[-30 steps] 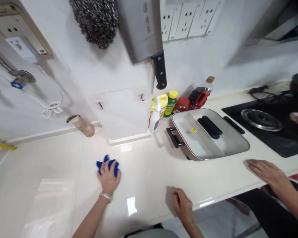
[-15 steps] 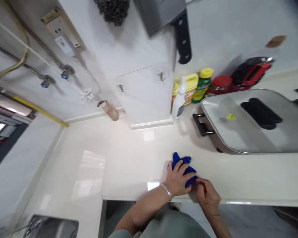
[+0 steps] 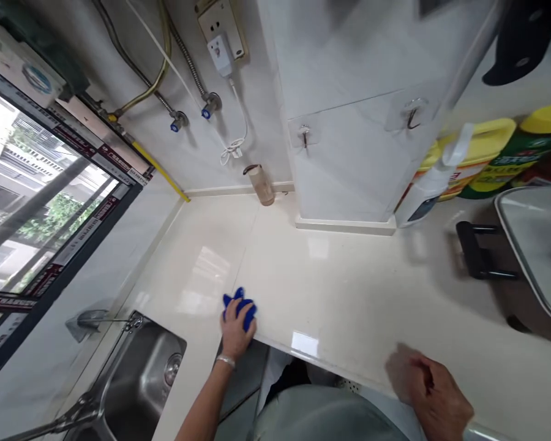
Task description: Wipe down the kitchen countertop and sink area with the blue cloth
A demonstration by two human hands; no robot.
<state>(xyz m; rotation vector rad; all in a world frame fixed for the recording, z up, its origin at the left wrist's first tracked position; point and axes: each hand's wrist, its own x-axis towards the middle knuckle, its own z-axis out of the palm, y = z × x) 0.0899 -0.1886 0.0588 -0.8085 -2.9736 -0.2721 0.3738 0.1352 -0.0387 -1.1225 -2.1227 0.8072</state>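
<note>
My left hand (image 3: 235, 331), a bangle at its wrist, presses a bunched blue cloth (image 3: 239, 295) onto the white countertop (image 3: 275, 269), its fingers bent over the cloth. That cloth lies by the inner corner of the counter, to the right of the sink. Farther right, at the counter's front edge, my right hand (image 3: 438, 392) is loosely curled into a fist. Nothing shows in its fingers, and it is well apart from the cloth.
On the left is a steel sink (image 3: 142, 373). To the right stand a large pan (image 3: 487, 294) with a black handle, a white spray bottle (image 3: 429, 190) and a yellow jug (image 3: 482, 147). A brownish cup (image 3: 261, 185) is by the back wall. A wall pillar (image 3: 344, 165) juts out.
My left hand has moved left along the counter with the blue cloth, toward the sink. My right hand, formerly beside the cloth, is now far from it. The view has swung left.
</note>
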